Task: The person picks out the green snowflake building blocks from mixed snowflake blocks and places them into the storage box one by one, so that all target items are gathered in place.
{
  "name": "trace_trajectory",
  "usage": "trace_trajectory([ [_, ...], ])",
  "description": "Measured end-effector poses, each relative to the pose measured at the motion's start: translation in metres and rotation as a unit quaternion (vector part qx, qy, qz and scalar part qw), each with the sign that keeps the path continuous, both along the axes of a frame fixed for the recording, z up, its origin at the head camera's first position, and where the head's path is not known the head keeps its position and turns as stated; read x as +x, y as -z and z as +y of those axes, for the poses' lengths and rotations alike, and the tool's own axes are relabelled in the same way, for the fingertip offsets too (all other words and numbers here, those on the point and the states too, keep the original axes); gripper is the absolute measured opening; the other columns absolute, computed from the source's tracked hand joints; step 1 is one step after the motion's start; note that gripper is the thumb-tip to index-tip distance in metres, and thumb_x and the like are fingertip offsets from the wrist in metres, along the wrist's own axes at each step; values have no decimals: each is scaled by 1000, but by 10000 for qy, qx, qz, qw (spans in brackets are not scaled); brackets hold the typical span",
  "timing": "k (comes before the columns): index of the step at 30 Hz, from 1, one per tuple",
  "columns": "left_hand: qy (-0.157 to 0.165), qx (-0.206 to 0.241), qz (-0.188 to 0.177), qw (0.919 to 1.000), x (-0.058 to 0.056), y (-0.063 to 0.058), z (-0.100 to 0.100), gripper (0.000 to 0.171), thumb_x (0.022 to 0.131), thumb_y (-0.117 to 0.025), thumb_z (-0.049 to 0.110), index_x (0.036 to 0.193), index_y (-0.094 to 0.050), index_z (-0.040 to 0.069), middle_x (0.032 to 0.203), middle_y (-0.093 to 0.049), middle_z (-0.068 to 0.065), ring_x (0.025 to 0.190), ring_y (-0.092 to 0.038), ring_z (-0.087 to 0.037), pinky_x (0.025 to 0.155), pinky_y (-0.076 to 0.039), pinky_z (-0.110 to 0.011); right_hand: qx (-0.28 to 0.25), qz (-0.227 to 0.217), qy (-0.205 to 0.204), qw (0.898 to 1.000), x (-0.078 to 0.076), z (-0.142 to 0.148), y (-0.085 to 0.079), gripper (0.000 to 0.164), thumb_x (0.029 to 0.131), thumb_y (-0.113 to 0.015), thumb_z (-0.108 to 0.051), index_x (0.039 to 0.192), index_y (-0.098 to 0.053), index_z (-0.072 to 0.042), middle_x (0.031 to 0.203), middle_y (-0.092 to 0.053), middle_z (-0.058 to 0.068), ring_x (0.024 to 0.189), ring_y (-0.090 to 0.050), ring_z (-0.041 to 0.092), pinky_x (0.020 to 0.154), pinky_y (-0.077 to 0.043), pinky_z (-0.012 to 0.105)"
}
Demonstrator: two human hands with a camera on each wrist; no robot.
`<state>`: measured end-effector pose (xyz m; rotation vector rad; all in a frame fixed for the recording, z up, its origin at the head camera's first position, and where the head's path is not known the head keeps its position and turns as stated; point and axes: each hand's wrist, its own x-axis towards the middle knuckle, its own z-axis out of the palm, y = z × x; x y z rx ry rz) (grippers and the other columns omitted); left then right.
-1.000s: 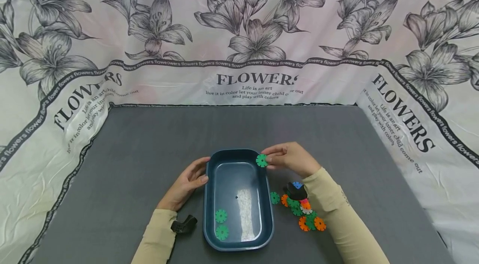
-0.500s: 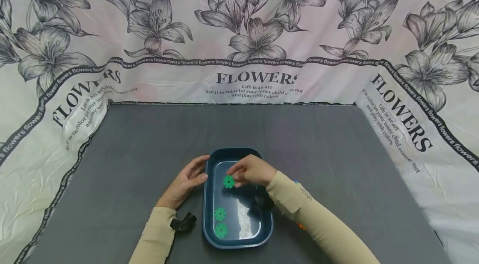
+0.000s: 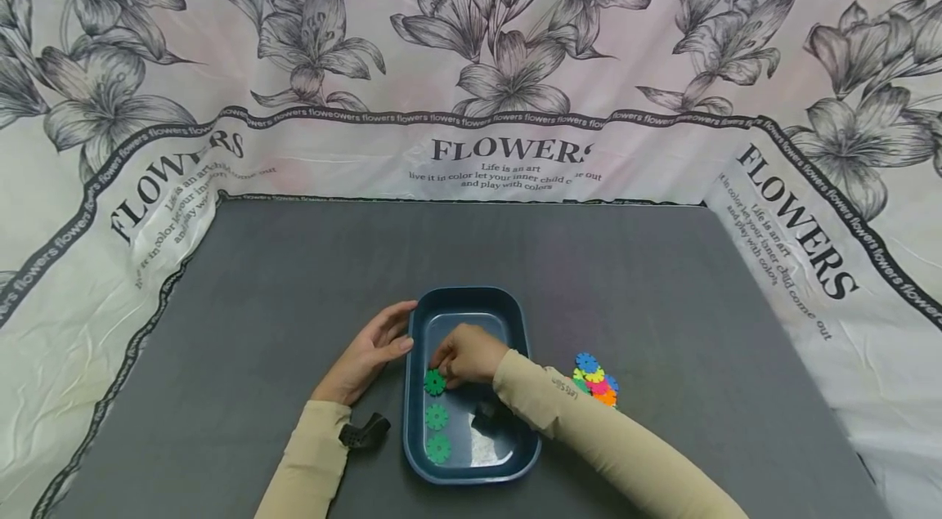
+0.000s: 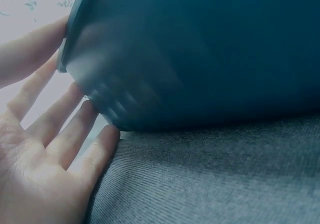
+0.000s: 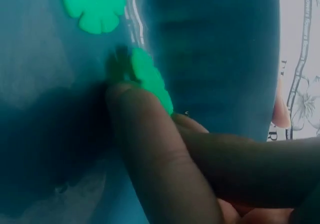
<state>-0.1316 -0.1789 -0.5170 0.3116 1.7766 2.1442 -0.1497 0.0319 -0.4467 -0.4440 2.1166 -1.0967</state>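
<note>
While the left hand (image 3: 373, 351) steadies the blue tray (image 3: 471, 302), its fingers spread and fairly straight with their tips against the outer side, the right hand (image 3: 471, 351) reaches inside. Thumb and finger there pinch a green notched disc (image 3: 435, 382), tilted near the tray's left wall; I can't tell whether its edge meets the floor. Nearer the person, on the same side, lie a second green disc (image 3: 437, 418) and a third green disc (image 3: 439, 449), flat and lined up with it. On the dark grey table (image 3: 316, 274), right of the tray and partly behind the right sleeve (image 3: 581, 413), sits a pile of coloured discs (image 3: 594, 378): blue, yellow, pink, green, orange.

Most of the reading is on the floral cloth (image 3: 515, 78). "FLOWERS" stands in full capitals on the right; the middle one has its last letter cut by a fold, and the left one is creased. Under the middle one I make out "Life is an art", "live it in color let your inner child", then "and play with colors". A dark band repeats "flowers" in small letters. The sleeve carries small lettering too, too tiny to read surely.
</note>
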Motion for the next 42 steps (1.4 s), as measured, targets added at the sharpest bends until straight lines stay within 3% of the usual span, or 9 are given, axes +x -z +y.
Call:
trace_trajectory([
  [18, 94, 2, -10, 10000, -2, 2, 3, 59, 95, -60, 11, 148, -33, 17, 154, -30, -6, 143, -26, -23, 111, -26, -48, 199, 821, -64, 9964, 3, 1, 6, 13, 76, -69, 12, 87, -71, 5, 69, -67, 9, 57, -62, 13, 54, -52, 23],
  [22, 86, -27, -17, 10000, -3, 3, 5, 59, 95, -60, 11, 147, -34, 18, 154, -30, -5, 143, -26, -23, 111, -26, -49, 303, 1382, -117, 9899, 0, 10, -4, 12, 79, -71, 4, 91, -71, 4, 69, -67, 6, 55, -59, 9, 52, -49, 22],
  [26, 94, -52, -65, 9999, -2, 5, 8, 59, 94, -60, 12, 147, -34, 19, 154, -30, -4, 143, -26, -22, 111, -27, -47, 158, 1731, 151, 9847, 0, 39, -31, 17, 87, -69, -7, 101, -71, 3, 79, -71, 8, 63, -65, 13, 57, -51, 23],
  [30, 105, -76, -32, 9999, -1, 6, 9, 59, 94, -60, 11, 147, -34, 18, 155, -29, -5, 144, -24, -23, 111, -28, -46, -51, 1726, 709, 9824, 9, 88, -61, 23, 91, -66, -14, 108, -68, 1, 87, -71, 10, 73, -69, 19, 67, -55, 26],
  [33, 73, -120, 20, 9999, 1, 6, 9, 59, 94, -60, 11, 147, -34, 18, 155, -30, -6, 144, -24, -24, 112, -26, -48, 182, 1738, 1221, 9770, 20, 128, -72, 25, 93, -65, -20, 112, -67, -4, 92, -72, 6, 79, -68, 15, 70, -55, 27],
  [35, 48, -117, 16, 9999, 2, 5, 8, 59, 94, -60, 11, 147, -34, 18, 154, -30, -5, 143, -25, -24, 112, -25, -49, 405, 1657, 1525, 9735, 28, 153, -73, 28, 93, -64, -24, 115, -66, -6, 98, -72, 7, 83, -68, 15, 73, -55, 30],
  [37, 17, -116, -19, 9999, 2, 4, 6, 59, 94, -61, 11, 147, -35, 19, 154, -31, -4, 143, -26, -22, 111, -29, -43, 715, 1565, 1735, 9697, 37, 173, -69, 31, 94, -63, -27, 118, -64, -6, 102, -71, 8, 86, -68, 17, 73, -55, 33],
  [42, -92, -109, -108, 9998, 0, 2, 3, 59, 93, -62, 11, 145, -37, 21, 152, -34, -4, 140, -30, -20, 103, -38, -26, 1582, 1414, 1801, 9605, 54, 204, -44, 33, 92, -66, -21, 118, -62, -2, 99, -69, 7, 85, -66, 20, 69, -53, 37],
])
